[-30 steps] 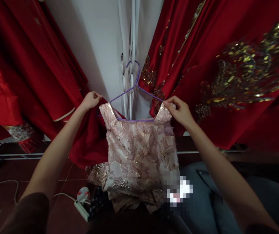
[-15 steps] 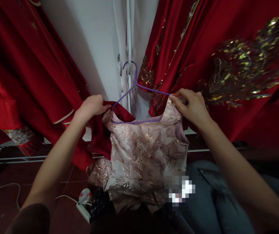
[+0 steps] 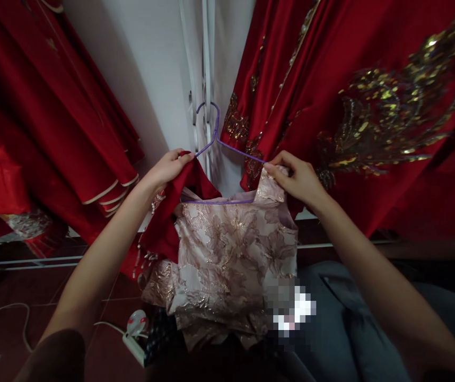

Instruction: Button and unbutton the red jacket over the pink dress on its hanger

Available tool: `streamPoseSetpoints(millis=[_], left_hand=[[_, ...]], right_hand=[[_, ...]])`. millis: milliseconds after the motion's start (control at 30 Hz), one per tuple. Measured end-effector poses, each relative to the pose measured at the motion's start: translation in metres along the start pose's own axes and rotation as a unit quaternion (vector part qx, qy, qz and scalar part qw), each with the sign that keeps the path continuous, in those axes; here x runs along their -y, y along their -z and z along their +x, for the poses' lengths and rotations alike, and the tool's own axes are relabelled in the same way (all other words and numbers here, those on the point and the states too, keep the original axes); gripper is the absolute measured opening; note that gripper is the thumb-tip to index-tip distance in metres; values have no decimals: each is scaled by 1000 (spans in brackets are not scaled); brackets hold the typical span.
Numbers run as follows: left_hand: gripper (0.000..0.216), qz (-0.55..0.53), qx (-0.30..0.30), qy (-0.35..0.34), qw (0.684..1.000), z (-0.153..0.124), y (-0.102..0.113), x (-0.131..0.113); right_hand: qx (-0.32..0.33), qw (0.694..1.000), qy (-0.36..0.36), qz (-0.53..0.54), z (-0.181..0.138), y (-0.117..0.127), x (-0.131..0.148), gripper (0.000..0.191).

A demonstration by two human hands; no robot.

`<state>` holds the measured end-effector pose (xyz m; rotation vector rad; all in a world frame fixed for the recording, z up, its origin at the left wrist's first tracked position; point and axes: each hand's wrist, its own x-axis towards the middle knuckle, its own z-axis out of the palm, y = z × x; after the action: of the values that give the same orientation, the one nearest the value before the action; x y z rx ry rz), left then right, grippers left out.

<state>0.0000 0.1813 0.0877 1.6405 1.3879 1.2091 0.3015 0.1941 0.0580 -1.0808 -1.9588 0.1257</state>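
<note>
A small pink-and-gold brocade dress (image 3: 227,254) hangs on a thin purple wire hanger (image 3: 227,148) in front of me. My right hand (image 3: 297,178) pinches the dress's right shoulder strap where it meets the hanger arm. My left hand (image 3: 167,167) is closed on a piece of red cloth (image 3: 172,217) that it holds up against the hanger's left arm; the cloth covers the dress's left shoulder. The hanger hook points up toward white vertical rails (image 3: 203,79).
Red satin garments hang on the left (image 3: 52,116), and one with gold sequin embroidery (image 3: 370,106) on the right. Between them is a white wall. On the dark red tiled floor lie a white power strip (image 3: 134,339) and cable. Grey fabric (image 3: 342,323) lies at lower right.
My left hand has lifted the red cloth higher, up to the hanger's left arm, over the dress's left shoulder. My right hand and the hanger have shifted a little lower and left.
</note>
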Motion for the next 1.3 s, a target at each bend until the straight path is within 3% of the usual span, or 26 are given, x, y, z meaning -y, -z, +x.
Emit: streamPoseSetpoints(millis=[100,167,233,300,367,467,633,767,867,933,967,1067,1167,1300], left_hand=[[25,45,-12,-29,999,-4,9,5],[21,141,-16,-54,988,-7,24,11],[19,279,-31,-56,958,-8,44,17],[20,397,-34,-12,917,-9,61,21],[24,449,12,54,892,-10,69,23],[35,409,64,81,907,-9,62,19],[36,188,4,-16,982,-2,22,0],[38,145,-6,-114,983,8,4,-3],[33,192,-26,-166,967,15,9,7],[31,206,22,-129,970,15,18,14],[32,203,59,-91,973,14,23,16],[33,184,138,-1,973,8,34,17],[35,211,152,-13,965,5,39,14],[37,266,129,-83,952,4,40,16]], right_hand=[[34,999,10,23,1,3,4,39],[36,999,13,6,1,8,10,39],[19,999,18,-24,-1,12,16,37],[7,999,27,-46,-3,14,20,35],[5,998,33,-57,-4,13,23,34],[8,998,30,-53,-4,10,24,35],[29,999,23,-20,-1,4,20,37],[19,999,12,29,2,-4,8,35],[17,999,-14,31,19,-10,-9,38],[70,995,-64,26,38,-14,-22,42],[128,986,-102,34,49,-17,-29,43],[358,907,-190,114,81,-29,-39,40],[498,831,-177,175,98,-49,-31,34],[575,784,-143,185,95,-79,-10,28]])
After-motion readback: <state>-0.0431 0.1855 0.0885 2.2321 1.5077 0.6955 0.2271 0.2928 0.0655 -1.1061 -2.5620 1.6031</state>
